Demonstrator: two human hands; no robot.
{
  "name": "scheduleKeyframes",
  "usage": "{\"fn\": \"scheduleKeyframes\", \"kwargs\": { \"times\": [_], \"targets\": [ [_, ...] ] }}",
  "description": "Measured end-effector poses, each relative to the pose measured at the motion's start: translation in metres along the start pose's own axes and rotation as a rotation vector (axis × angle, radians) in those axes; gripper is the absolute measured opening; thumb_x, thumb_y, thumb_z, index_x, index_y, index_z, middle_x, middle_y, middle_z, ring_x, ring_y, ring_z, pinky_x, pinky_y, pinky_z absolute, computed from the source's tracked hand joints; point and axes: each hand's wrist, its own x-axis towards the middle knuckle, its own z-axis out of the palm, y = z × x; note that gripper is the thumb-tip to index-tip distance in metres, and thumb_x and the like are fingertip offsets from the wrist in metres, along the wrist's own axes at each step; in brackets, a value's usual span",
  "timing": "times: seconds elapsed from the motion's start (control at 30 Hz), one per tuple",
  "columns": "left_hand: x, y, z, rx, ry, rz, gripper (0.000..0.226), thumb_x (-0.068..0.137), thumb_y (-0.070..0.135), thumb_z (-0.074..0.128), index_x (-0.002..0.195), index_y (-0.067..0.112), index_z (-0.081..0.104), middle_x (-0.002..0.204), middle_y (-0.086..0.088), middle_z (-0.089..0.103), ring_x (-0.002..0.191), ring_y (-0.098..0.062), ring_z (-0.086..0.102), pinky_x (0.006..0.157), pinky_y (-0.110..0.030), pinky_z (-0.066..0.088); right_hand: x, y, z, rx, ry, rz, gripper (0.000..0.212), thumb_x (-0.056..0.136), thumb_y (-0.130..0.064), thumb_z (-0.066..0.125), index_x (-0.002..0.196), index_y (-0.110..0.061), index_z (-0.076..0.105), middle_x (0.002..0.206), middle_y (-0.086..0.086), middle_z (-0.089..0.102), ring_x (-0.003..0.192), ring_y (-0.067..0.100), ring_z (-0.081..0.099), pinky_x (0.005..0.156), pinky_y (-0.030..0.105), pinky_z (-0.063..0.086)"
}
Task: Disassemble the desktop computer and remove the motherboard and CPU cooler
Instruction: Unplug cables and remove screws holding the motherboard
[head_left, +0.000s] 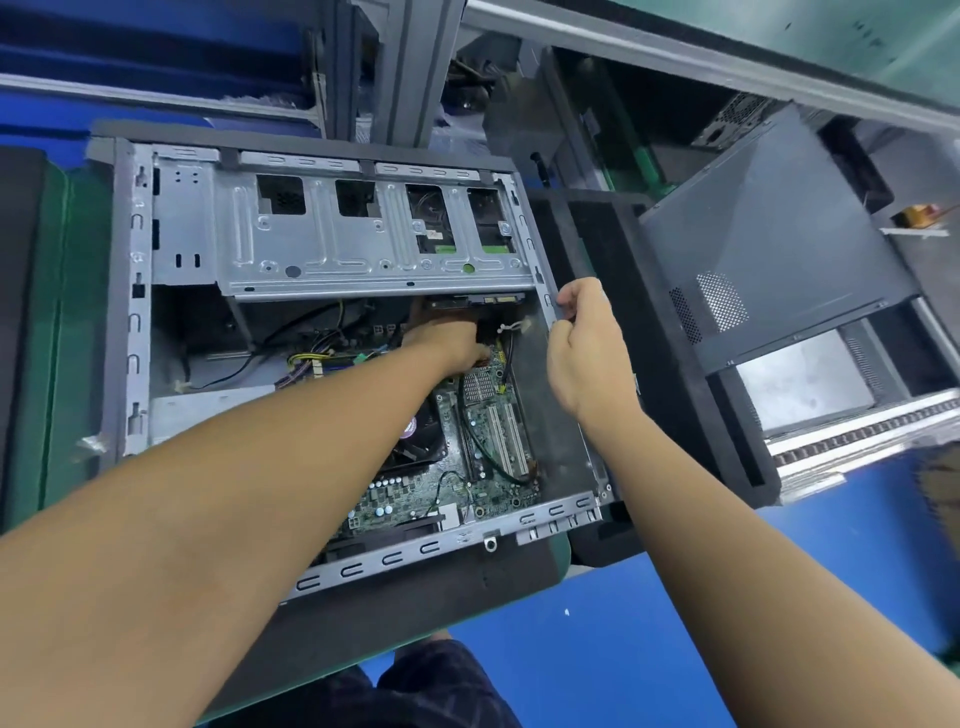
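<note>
- The motherboard (498, 441) is seen still seated in the lower right part of the open computer case (136, 332), lying flat on the case floor; its white slots are in view toward the right side
- The CPU cooler (422, 435) is found on the board's left part, a dark fan partly hidden under the left forearm
- The left hand (448, 344) is reached deep into the case, over the board's far end and just beneath the drive cage (358, 244); its fingertips are hidden there, so whether anything is grasped cannot be told
- The right hand (584, 348) is held at the case's right wall; its fingers are curled and pinched on the metal rim
- Loose cables (311, 358), yellow, black and purple, are bunched in the case's left part, beside the board
- The case is laid on its side on a green mat (54, 364)
- A grey side panel (769, 239) with perforated vents is propped to the right, apart from the case
</note>
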Motion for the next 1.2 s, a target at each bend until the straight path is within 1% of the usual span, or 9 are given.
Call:
{"fn": "scheduleKeyframes", "kwargs": {
  "times": [0.1,0.17,0.27,0.4,0.53,0.63,0.83,1.0,1.2],
  "targets": [
    [-0.002,0.008,-0.006,-0.042,-0.044,-0.065,0.051,0.097,0.059,0.048,0.109,0.012,0.064,0.132,-0.012,0.059,0.113,-0.03,0.058,0.087,-0.037,0.043,-0.003,-0.003,0.002,-0.102,0.031,-0.032,0.02,0.089,-0.011,0.04,0.103,-0.024,0.042,0.098,0.002,0.055,0.08,0.021,0.05,0.065,0.036,0.039],
    [-0.003,0.013,-0.012,-0.093,-0.088,-0.087,0.056,0.099,0.056,0.047,0.129,0.012,0.06,0.139,-0.013,0.055,0.121,-0.032,0.056,0.091,-0.034,0.043,-0.004,-0.005,0.003,-0.237,0.069,-0.117,0.015,0.091,-0.009,0.043,0.103,-0.017,0.044,0.103,0.004,0.052,0.081,0.028,0.05,0.061,0.034,0.034],
    [0.0,0.02,-0.012,-0.145,-0.1,-0.157,0.054,0.103,0.05,0.041,0.139,0.013,0.053,0.147,-0.012,0.049,0.128,-0.031,0.053,0.103,-0.035,0.043,-0.009,-0.007,0.006,-0.539,0.164,-0.269,0.015,0.087,-0.002,0.049,0.102,-0.005,0.054,0.109,0.012,0.051,0.087,0.031,0.05,0.058,0.034,0.037],
    [0.003,0.026,-0.007,-0.209,-0.086,-0.268,0.062,0.104,0.052,0.028,0.152,0.014,0.036,0.16,-0.007,0.032,0.147,-0.027,0.03,0.12,-0.038,0.025,-0.019,-0.007,0.009,-0.621,0.15,-0.371,0.022,0.079,0.004,0.049,0.097,-0.005,0.059,0.111,0.016,0.053,0.089,0.033,0.047,0.073,0.043,0.046],
    [0.007,0.025,-0.006,-0.25,-0.061,-0.271,0.061,0.105,0.051,0.027,0.153,0.014,0.035,0.16,-0.008,0.03,0.148,-0.027,0.027,0.121,-0.038,0.022,-0.023,-0.002,0.01,-0.485,0.132,-0.348,0.027,0.08,-0.004,0.038,0.097,-0.007,0.059,0.11,0.012,0.051,0.094,0.03,0.044,0.079,0.04,0.046],
    [0.003,0.028,-0.009,-0.19,-0.124,-0.329,0.052,0.106,0.039,0.032,0.145,0.006,0.046,0.152,-0.013,0.042,0.139,-0.027,0.041,0.116,-0.038,0.032,-0.022,-0.002,0.011,-0.446,0.157,-0.352,0.033,0.079,-0.012,0.028,0.094,-0.008,0.056,0.108,0.011,0.051,0.095,0.029,0.043,0.077,0.041,0.045],
    [-0.003,0.02,-0.006,-0.421,-0.01,-0.17,0.039,0.104,0.017,0.038,0.132,-0.003,0.056,0.135,-0.018,0.059,0.123,-0.028,0.059,0.104,-0.041,0.047,-0.02,0.001,0.012,-0.369,0.187,-0.346,0.018,0.081,-0.004,0.043,0.093,-0.009,0.055,0.107,0.008,0.049,0.096,0.026,0.041,0.068,0.039,0.046],
    [-0.015,0.027,-0.012,-0.378,-0.054,-0.265,0.04,0.106,0.021,0.033,0.133,0.004,0.057,0.14,-0.012,0.054,0.128,-0.026,0.051,0.108,-0.035,0.037,-0.019,0.002,0.012,-0.363,0.195,-0.347,0.016,0.082,0.0,0.048,0.093,-0.01,0.055,0.107,0.008,0.049,0.096,0.024,0.039,0.064,0.034,0.043],
    [-0.017,0.025,-0.01,-0.494,0.007,-0.225,0.035,0.104,0.016,0.039,0.126,-0.001,0.061,0.133,-0.017,0.06,0.121,-0.029,0.059,0.103,-0.038,0.047,-0.018,0.005,0.013,-0.361,0.205,-0.359,0.016,0.082,-0.001,0.05,0.092,-0.01,0.055,0.106,0.007,0.049,0.095,0.021,0.036,0.063,0.031,0.04]
  ]
}}
